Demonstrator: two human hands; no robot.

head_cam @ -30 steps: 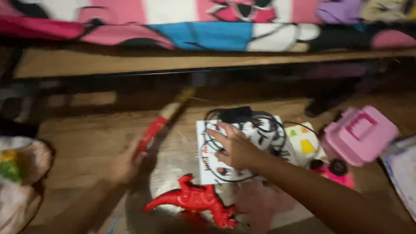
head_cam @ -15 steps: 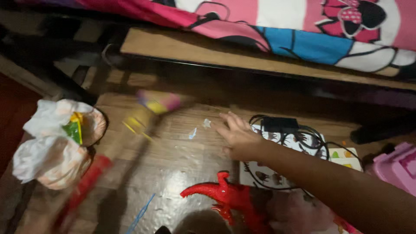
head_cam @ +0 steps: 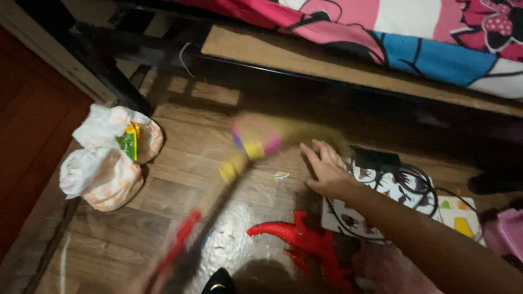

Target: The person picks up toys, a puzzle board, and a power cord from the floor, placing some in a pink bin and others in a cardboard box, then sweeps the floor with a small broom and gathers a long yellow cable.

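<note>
My right hand [head_cam: 327, 171] lies flat on the wooden floor [head_cam: 180, 207], fingers stretched and close together, holding nothing. It touches the left edge of a white picture book [head_cam: 376, 204] that has a black cable and adapter [head_cam: 381, 159] on top. A blurred broom [head_cam: 253, 144] with a colourful head and a red and dark handle crosses the floor left of that hand. At the bottom edge, my left hand [head_cam: 143, 284] is a blur on the handle's lower end. A red toy dinosaur [head_cam: 305, 239] lies just below my right forearm.
Tied white plastic bags [head_cam: 106, 163] sit at the left by a dark wall. A wooden bed rail [head_cam: 338, 62] with a pink and blue blanket [head_cam: 436, 27] runs across the back. A shape puzzle [head_cam: 460, 218] and a pink box [head_cam: 506, 234] are at the right. A small scrap [head_cam: 281, 175] lies on the floor.
The view has swung left, bringing the bags further in. The broom head has swept right towards my right hand. My right hand has slid off the cables to the book's left edge.
</note>
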